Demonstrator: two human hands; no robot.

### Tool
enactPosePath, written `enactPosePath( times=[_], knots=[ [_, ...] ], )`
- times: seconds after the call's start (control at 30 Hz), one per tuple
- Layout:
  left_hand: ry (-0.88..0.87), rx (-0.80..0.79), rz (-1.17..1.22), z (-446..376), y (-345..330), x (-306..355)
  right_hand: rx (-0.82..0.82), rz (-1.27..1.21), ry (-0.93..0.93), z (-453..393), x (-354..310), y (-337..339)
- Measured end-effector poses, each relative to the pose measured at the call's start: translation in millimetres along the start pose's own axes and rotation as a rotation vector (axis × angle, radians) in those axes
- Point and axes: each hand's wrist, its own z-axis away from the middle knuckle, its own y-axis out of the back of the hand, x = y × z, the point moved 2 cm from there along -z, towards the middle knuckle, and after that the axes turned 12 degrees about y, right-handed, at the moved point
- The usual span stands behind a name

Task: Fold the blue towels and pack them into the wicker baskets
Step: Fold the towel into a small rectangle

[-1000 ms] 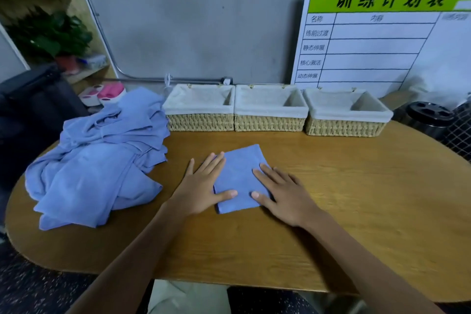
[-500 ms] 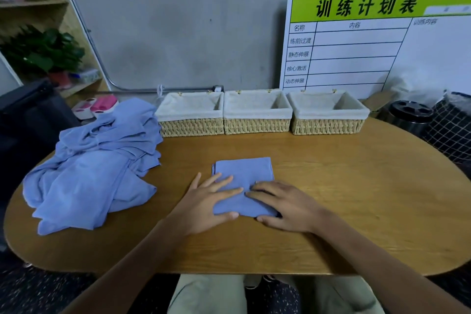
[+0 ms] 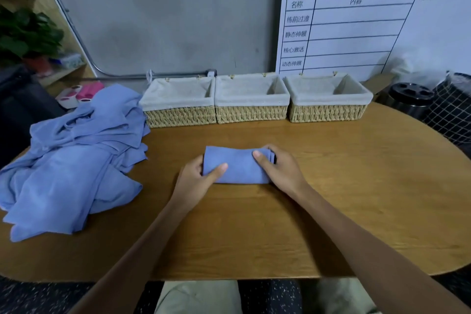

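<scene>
Grey wall behind, a planning board [image 3: 369, 18] leaning on it, and below that a wooden table [image 3: 331, 199] with three lined baskets [image 3: 252, 99] in a row along its far edge; all three look empty from my view. A heap of unfolded towels [image 3: 71, 160] lies at the table's left side, touching the leftmost basket.

I have the folded towel [image 3: 237, 166] at mid-table, well short of the baskets. My left hand [image 3: 196, 181] grips its left end, thumb on top and fingers curled under. My right hand [image 3: 277, 168] grips the right end, thumb on top, fingers wrapped round the layered edge.

I judge the fold finished and the lift to a basket next. The cloth is soft and light, with no stiffness of its own, so the bundle will sag or spring open if held at one end only. I'd keep both ends pinched through all the layers and carry it level, then lower it flat into a basket before letting go.
</scene>
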Motion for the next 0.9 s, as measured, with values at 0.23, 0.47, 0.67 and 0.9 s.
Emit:
enactPosePath(
  times=[0.23,0.47,0.67,0.9],
  knots=[
    [0.082,0.211,-0.042,-17.5,-3.9,-4.1,0.099,0.142,-0.108,-26.0,10.4,-14.8],
    [0.087,0.285,-0.09,-19.7,-6.6,-4.6,0.17,0.219,-0.151,-32.0,12.7,-15.6],
    [0.101,0.311,-0.174,-29.7,-8.2,-4.6,0.116,0.405,-0.206,-37.6,12.2,-18.5],
    [0.056,0.417,-0.5,-33.5,-4.7,-0.6,0.075,0.484,-0.176,-30.5,16.8,-10.8]
  ],
)
